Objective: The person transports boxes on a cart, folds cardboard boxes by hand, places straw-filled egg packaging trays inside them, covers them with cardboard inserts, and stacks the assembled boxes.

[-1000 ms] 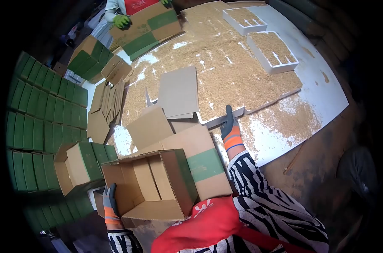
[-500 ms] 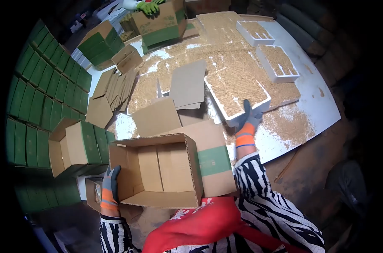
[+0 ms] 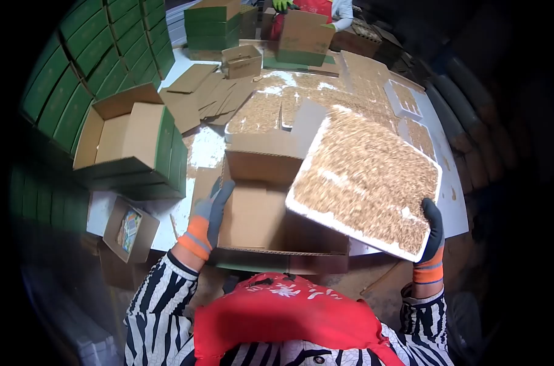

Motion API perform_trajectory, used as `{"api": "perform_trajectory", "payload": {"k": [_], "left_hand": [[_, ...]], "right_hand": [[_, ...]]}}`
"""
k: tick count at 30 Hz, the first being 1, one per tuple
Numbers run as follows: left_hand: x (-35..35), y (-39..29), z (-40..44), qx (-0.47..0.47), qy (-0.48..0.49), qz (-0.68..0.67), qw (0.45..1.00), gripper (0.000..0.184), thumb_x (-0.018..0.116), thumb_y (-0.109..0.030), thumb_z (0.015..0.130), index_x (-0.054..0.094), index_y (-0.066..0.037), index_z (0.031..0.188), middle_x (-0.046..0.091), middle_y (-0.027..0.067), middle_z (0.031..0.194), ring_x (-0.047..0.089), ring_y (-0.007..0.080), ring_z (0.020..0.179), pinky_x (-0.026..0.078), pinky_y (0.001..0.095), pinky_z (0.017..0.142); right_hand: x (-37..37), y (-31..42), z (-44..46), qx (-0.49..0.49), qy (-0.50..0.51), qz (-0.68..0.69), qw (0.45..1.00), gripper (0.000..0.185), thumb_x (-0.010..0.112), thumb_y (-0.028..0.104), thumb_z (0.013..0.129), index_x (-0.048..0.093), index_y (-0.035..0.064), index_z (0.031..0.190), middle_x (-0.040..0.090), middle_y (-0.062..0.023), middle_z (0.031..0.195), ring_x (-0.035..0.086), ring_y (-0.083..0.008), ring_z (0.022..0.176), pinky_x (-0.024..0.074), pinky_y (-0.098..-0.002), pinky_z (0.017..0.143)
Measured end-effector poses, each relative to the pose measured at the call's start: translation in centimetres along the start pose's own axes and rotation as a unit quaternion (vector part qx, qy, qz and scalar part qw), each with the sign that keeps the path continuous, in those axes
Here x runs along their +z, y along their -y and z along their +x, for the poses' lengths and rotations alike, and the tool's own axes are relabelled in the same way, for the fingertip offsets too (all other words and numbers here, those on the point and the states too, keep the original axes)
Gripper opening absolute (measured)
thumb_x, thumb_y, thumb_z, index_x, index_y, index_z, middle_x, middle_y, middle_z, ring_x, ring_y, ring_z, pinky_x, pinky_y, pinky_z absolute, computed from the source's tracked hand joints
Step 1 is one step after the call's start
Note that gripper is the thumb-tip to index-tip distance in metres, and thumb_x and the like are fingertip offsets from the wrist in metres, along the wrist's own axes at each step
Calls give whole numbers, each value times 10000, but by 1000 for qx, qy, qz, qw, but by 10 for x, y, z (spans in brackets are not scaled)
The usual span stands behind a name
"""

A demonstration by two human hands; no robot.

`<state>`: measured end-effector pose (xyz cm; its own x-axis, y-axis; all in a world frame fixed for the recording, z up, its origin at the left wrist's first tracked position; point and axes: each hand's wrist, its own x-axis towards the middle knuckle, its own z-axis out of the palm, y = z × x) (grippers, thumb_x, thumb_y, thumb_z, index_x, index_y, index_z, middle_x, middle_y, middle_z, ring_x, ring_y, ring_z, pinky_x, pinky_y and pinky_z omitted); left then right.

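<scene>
An open cardboard box [image 3: 252, 210] stands in front of me, its inside facing up. My left hand [image 3: 214, 210], in a grey and orange glove, grips the box at its left wall. In my right hand [image 3: 432, 229], gloved alike, is a white tray [image 3: 374, 243] full of small tan, grain-like pieces [image 3: 368, 177]. I hold the tray by its near right corner, tilted, with its left part over the right side of the box. The tray hides part of the box's right end.
Green boxes [image 3: 85, 73] are stacked at the left, with an open carton [image 3: 121, 131] before them. Flat cardboard pieces [image 3: 219, 97] lie beyond my box. A small box [image 3: 130, 229] holds colourful packets. Another person's green glove [image 3: 283, 5] shows at the far side.
My right hand has lifted the tray off the table and brought it over the right part of the box. My left hand stays on the box's left side. The view has shifted.
</scene>
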<state>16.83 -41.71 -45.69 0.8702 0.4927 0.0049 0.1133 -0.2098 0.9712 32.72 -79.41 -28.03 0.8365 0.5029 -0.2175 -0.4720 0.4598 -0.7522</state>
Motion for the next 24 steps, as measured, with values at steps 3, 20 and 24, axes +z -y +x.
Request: {"api": "perform_trajectory", "payload": {"k": [3,20,24], "left_hand": [[-5,-37,-11,104,74,-17,992,483,427,-312,1007,424,-15,1386,500,121,1369,472,196,1267,363,325,1073],[-131,57,1,92,-397,-12,913,186,567,-139,928,636,3,1027,673,82,982,598,163,837,488,288,798],[-228,121,-47,-220,-429,291,827,363,644,-325,830,637,-19,1024,653,208,1008,620,360,954,483,421,857]], "right_hand": [[8,-17,-1,-1,-20,-152,988,613,579,192,883,342,48,1430,543,-147,1285,576,-264,1129,494,-409,951],[29,-96,108,-43,123,-904,408,372,711,348,832,670,4,968,659,-183,765,632,-261,688,510,-370,693],[41,-86,112,-34,163,-749,641,275,684,261,869,670,15,991,661,-100,713,606,-159,618,507,-317,593]]}}
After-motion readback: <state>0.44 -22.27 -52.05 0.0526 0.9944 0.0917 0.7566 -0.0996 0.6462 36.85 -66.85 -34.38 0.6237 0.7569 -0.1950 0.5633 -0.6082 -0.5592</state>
